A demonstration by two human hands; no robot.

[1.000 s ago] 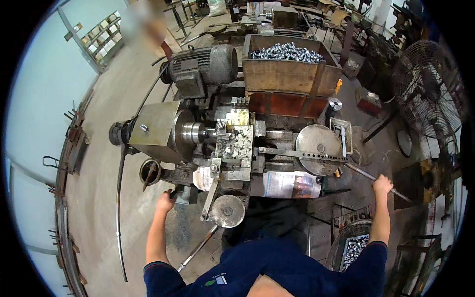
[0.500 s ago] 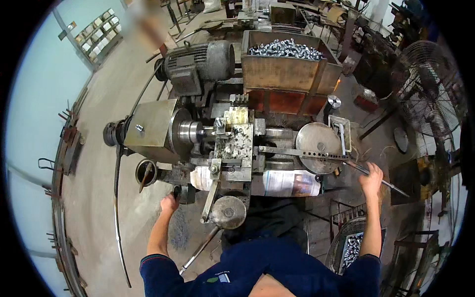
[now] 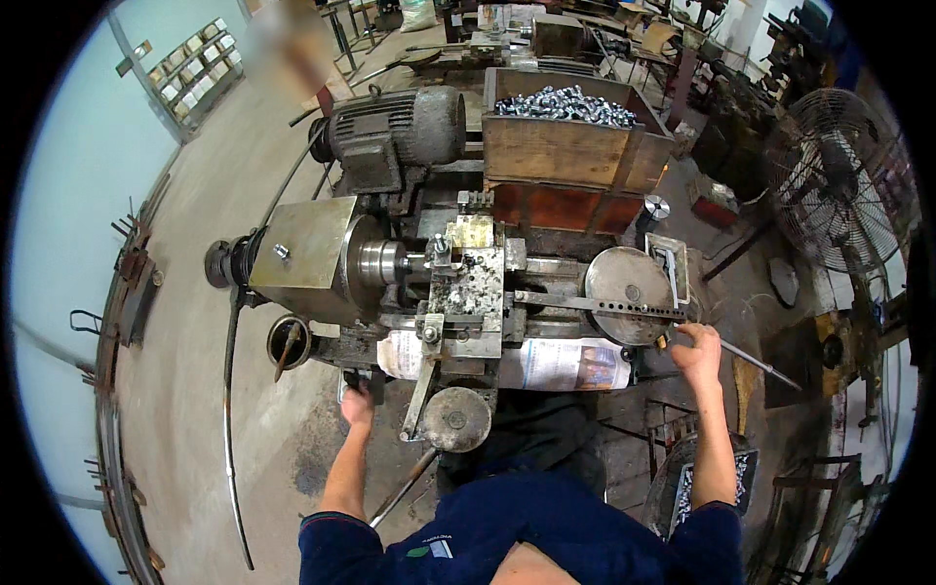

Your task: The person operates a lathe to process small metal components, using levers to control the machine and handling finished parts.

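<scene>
In front of me is a greasy metal lathe, with its spindle beside a chip-covered cross slide. My right hand has bent fingers over the inner end of a long metal lever, next to a large round plate. At the machine's front left, my left hand is closed at a small dark part; what it grips is too small to name. A flat handle bar and a smaller round disc lie to its right.
A big bin full of small shiny metal parts stands behind the lathe, right of a motor. A pot with a brush sits at the left. A fan stands at the right, and a crate of parts below my right arm.
My right hand has slid left along the lever toward the round plate. My left hand has shifted right and slightly down. The view has tilted a little.
</scene>
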